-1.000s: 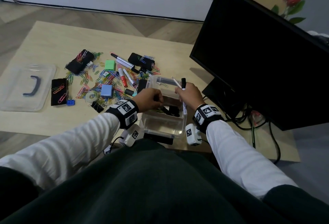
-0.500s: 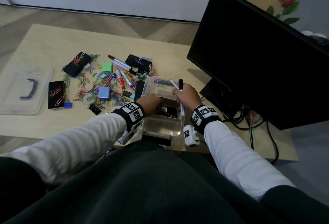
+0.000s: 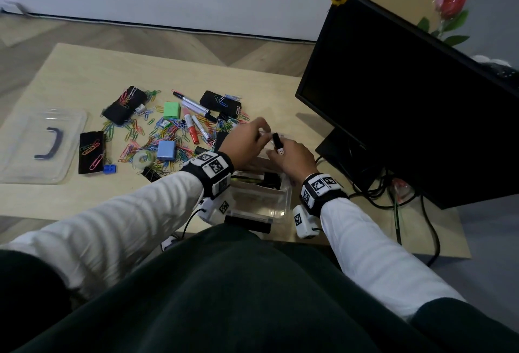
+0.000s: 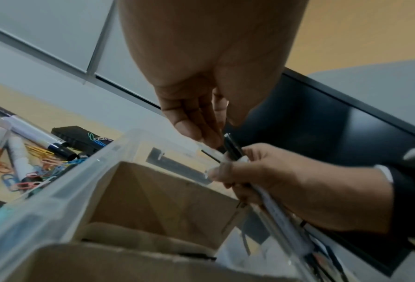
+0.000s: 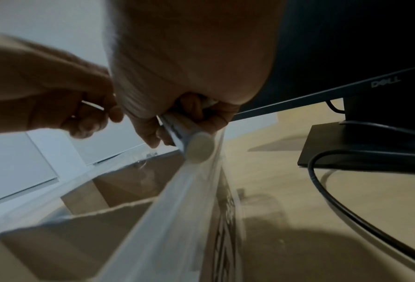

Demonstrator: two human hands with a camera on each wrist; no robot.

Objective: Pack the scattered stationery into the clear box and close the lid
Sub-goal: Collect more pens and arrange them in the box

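The clear box [image 3: 286, 198] stands open at the table's near edge with dark items inside. My right hand [image 3: 283, 150] hovers over its far end and grips a black-capped marker [image 3: 276, 140], whose white butt [image 5: 198, 147] shows in the right wrist view. My left hand [image 3: 261, 128] is raised beside it and pinches a thin white pen [image 5: 92, 105] that also runs into the right hand [image 4: 232, 171]. Paper clips [image 3: 157, 139], markers [image 3: 193, 105], a green block [image 3: 172, 109] and a blue block [image 3: 166, 149] lie scattered left of the box.
The clear lid [image 3: 42, 145] lies handle up at the table's left end. Black pads [image 3: 125, 105] carrying clips, a tape roll [image 3: 143, 158] and a binder clip [image 3: 151, 174] sit in the pile. A black monitor [image 3: 407, 100] and its cables [image 3: 393, 192] crowd the right.
My left hand has come up out of the box and forward to the pens in my right hand. The right hand has kept its grip over the box's far end.
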